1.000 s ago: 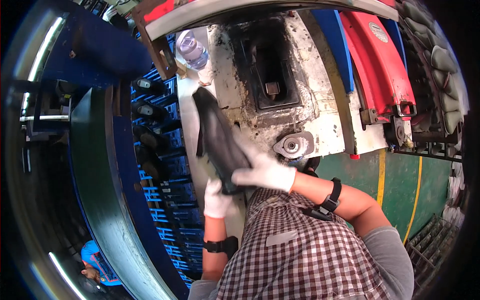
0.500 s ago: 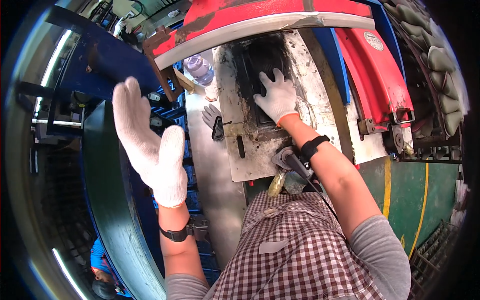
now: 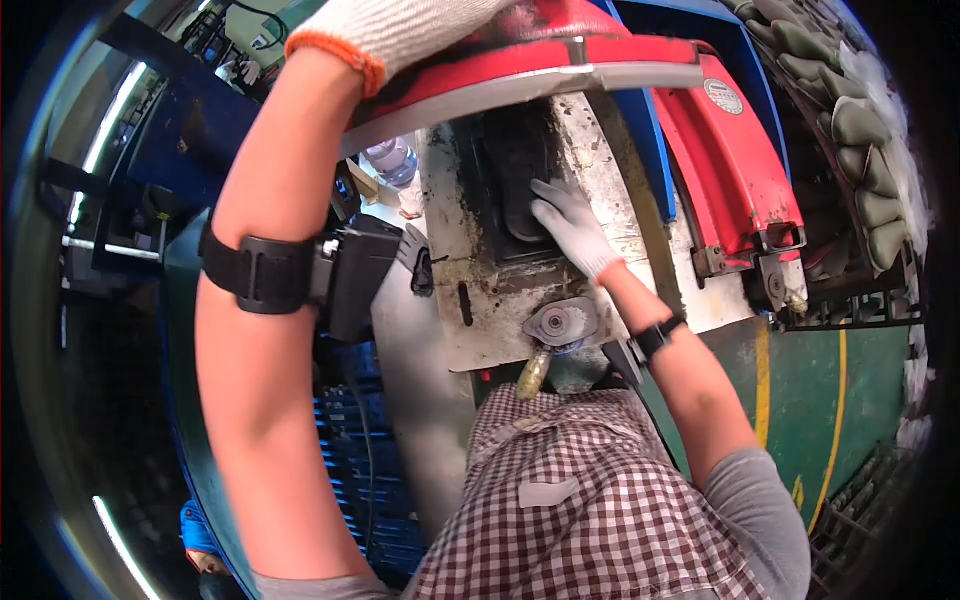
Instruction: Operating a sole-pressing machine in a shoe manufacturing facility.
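My left hand (image 3: 425,35), in a white knit glove with an orange cuff, is raised at the top against the red, metal-edged machine cover (image 3: 610,62). Its fingertips run out of view at the top edge. My right hand (image 3: 578,232), gloved the same way, reaches over the dark mould plate. Its fingers are stretched out at the right rim of a black, sole-shaped piece (image 3: 515,175) in the mould's hollow. Whether they touch it is unclear. The worn metal plate (image 3: 465,335) around the mould is stained black.
Near me a round metal fitting (image 3: 556,322) joins a tape-wrapped handle (image 3: 533,375). A grey-black glove (image 3: 415,262) lies left of the plate, below a large clear bottle (image 3: 388,160). Another red cover (image 3: 735,175) and a rack of grey-green curved pieces (image 3: 865,130) stand right. A person in blue (image 3: 198,530) is lower left.
My left hand has gone from spread in the air at the left up to the red cover. The cover sits lower. My right hand has drawn back from the mould's middle to its right rim.
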Demonstrator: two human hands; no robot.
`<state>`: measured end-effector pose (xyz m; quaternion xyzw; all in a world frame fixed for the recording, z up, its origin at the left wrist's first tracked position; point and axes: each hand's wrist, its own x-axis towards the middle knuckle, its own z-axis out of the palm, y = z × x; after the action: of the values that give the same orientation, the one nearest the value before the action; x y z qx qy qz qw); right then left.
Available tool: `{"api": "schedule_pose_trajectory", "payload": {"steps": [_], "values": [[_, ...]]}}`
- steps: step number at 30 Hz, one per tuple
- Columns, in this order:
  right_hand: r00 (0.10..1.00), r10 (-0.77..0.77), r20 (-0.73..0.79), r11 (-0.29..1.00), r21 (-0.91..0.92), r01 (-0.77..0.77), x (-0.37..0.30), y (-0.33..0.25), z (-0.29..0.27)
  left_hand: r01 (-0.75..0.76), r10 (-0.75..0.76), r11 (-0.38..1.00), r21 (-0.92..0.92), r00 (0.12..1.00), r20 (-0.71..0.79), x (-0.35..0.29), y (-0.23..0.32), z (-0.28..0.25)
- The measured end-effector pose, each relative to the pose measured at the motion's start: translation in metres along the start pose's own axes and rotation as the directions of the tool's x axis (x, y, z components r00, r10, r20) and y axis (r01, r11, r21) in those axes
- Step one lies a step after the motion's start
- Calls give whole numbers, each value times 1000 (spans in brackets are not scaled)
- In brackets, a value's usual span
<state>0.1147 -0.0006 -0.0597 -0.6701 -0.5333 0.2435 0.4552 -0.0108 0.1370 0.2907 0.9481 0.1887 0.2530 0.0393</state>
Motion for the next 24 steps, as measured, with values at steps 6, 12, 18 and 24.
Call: {"api": "schedule_pose_trajectory", "payload": {"steps": [6,12,18,24], "values": [[871,425,246,759,429,-490,-167,23,-78,354,-97,886,-299,773,627,-11,16,20],[461,180,869,567,291,-770,-211,4,-63,516,-49,810,-280,535,844,-74,46,98],[369,-8,930,302,354,-885,-180,-9,7,266,-96,955,-133,700,707,-162,55,192],[422,-141,895,-345,355,-869,-178,-17,48,302,-186,952,-50,703,687,-178,64,219]]}}
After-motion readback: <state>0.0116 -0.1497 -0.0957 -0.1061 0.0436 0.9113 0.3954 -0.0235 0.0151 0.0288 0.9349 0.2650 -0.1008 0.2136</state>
